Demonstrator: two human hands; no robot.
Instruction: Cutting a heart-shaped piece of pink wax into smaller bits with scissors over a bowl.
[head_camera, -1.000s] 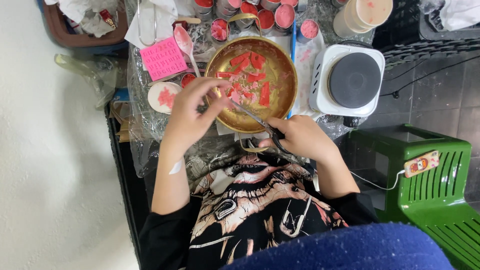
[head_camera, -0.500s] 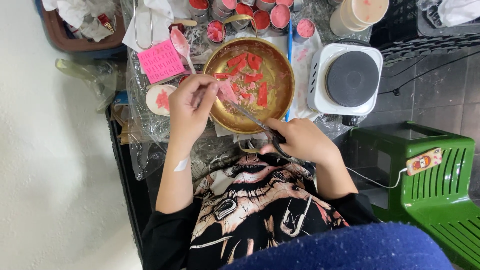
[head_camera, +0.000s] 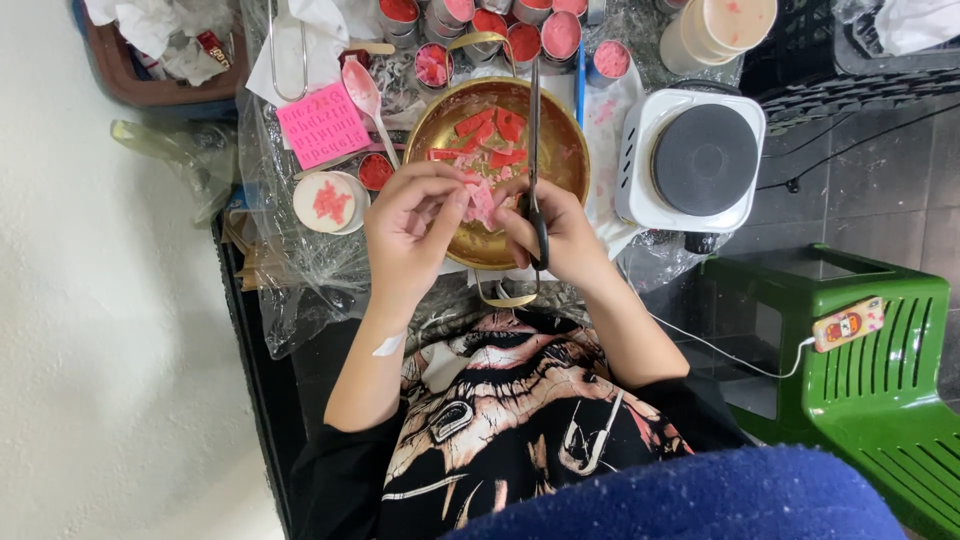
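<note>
Basically everything sits around the brass bowl, going left to right. Far left of the bowl: brown tray with crumpled paper. Nearer, a pink silicone mould with small embossed shapes, lying flat on clear plastic sheeting. Just below the mould, a round white lid with pink bits on it; a small red-filled tin beside that. A pink spoon lies between the mould and the bowl's left rim.

Left hand is over the bowl's lower left edge, fingertips pinched on a pale pink wax piece. Right hand is close beside it over the lower right edge, gripping scissors; blades point away from the person across the bowl. Its fingertips also meet the pink piece, so both hands are together on it above the bowl. Red wax chunks lie inside the bowl.

Behind the bowl: a row of small round tins with red and pink fill. Right of the bowl: white single hotplate, then a green plastic stool well apart.
</note>
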